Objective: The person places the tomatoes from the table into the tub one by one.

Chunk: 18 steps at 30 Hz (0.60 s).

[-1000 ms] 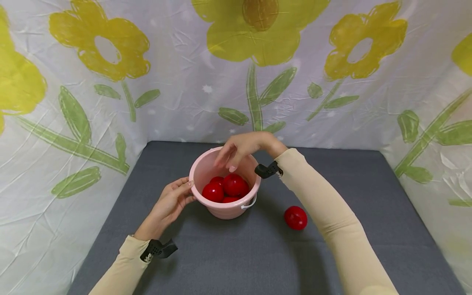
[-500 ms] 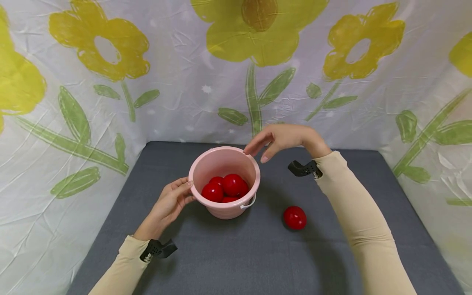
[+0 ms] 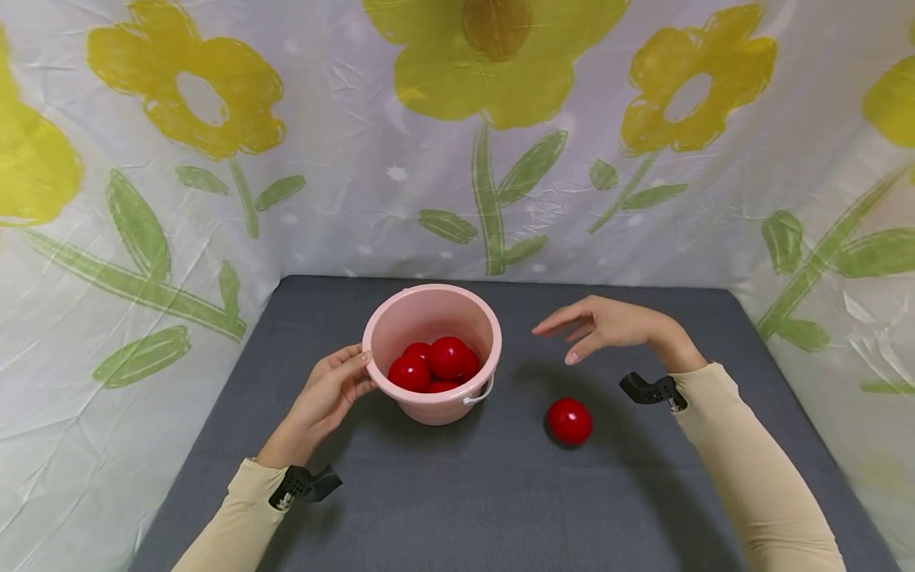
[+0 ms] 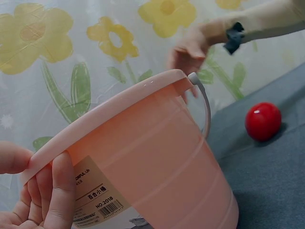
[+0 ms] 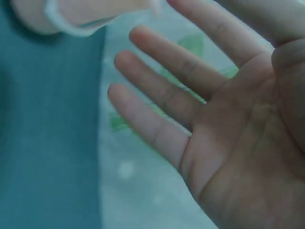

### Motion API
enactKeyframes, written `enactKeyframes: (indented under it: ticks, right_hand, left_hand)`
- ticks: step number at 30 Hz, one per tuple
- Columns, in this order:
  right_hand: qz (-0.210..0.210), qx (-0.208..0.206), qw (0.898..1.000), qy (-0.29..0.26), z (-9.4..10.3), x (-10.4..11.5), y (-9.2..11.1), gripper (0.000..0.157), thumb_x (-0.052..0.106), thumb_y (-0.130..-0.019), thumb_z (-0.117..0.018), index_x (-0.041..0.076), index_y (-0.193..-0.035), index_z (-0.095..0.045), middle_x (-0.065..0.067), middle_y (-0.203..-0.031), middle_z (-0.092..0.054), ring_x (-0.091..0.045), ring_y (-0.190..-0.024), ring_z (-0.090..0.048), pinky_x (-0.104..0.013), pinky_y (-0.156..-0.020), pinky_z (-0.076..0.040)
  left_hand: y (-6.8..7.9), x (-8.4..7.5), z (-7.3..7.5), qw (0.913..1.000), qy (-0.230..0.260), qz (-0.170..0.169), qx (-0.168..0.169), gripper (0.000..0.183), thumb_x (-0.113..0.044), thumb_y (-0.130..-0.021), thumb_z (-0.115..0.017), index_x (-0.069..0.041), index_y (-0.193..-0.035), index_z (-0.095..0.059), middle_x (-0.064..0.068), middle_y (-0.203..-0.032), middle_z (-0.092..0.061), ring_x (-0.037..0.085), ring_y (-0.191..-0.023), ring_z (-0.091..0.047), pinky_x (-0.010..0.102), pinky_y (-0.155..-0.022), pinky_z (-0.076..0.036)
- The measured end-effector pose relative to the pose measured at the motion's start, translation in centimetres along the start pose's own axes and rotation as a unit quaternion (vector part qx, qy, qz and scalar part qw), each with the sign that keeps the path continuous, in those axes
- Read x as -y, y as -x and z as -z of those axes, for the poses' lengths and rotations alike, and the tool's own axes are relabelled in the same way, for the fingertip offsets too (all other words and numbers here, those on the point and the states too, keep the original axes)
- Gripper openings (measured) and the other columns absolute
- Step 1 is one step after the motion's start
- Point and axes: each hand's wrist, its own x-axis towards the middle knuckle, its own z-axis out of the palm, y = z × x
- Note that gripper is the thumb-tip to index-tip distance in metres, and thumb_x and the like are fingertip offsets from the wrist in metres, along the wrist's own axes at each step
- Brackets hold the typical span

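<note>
A pink bucket [image 3: 432, 409] stands on the dark grey cloth, with several shiny red balls [image 3: 448, 357] in its bottom. My left hand [image 3: 330, 393] pinches the bucket's left rim, thumb over the edge and fingers against the outer wall, as the left wrist view shows beside a paper label [image 4: 97, 198]. Right of the bucket, a single red ball [image 3: 569, 421] lies on the cloth. Above and behind that ball hovers my right hand [image 3: 615, 324], holding nothing; its fingers [image 5: 157, 90] are spread and nearly straight in the right wrist view.
The bucket's white handle [image 4: 206, 105] hangs down at its right side. A dark grey cloth [image 3: 457, 500] covers the table. White curtains with yellow flowers [image 3: 493, 206] enclose the back and both sides.
My right hand has moved from over the bucket's mouth to the right and lower, near the single red ball. The left hand, the bucket and the balls stay in place.
</note>
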Motion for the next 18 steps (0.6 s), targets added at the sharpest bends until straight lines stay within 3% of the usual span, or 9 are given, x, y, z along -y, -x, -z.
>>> enactKeyframes:
  ticks: [5, 12, 18]
  right_hand:
    - [-0.024, -0.005, 1.0, 0.001, -2.3, -3.0, 1.4, 0.061, 0.019, -0.085, -0.077, 0.008, -0.14, -0.054, -0.013, -0.147, -0.053, -0.021, -0.134, -0.053, -0.057, -0.11, -0.043]
    - [-0.042, 0.006, 0.999, -0.027, -5.2, -6.0, 1.9, 0.06, 0.015, -0.085, -0.077, 0.004, -0.139, -0.054, -0.018, -0.147, -0.052, -0.048, -0.136, -0.043, -0.065, -0.108, -0.04]
    - [-0.044, 0.016, 0.999, -0.025, -6.6, -7.6, 1.6, 0.058, 0.017, -0.084, -0.078, 0.002, -0.137, -0.056, -0.018, -0.143, -0.056, -0.044, -0.134, -0.047, -0.06, -0.105, -0.046]
  left_hand:
    - [0.0, 0.0, 0.0, 1.0, -0.006, 0.0, -0.001, 0.039, -0.014, -0.101, -0.055, 0.003, -0.133, -0.04, 0.0, -0.107, -0.064, 0.006, -0.083, -0.064, 0.018, -0.075, -0.059]
    - [0.0, 0.0, 0.0, 1.0, 0.0, 0.0, -0.002, 0.033, -0.013, -0.101, -0.054, 0.0, -0.13, -0.042, 0.0, -0.105, -0.064, 0.006, -0.082, -0.064, 0.018, -0.074, -0.059]
    - [0.1, 0.0, 0.0, 1.0, 0.001, -0.001, 0.0, 0.034, -0.013, -0.101, -0.054, 0.001, -0.13, -0.042, 0.0, -0.105, -0.064, 0.006, -0.082, -0.064, 0.018, -0.074, -0.059]
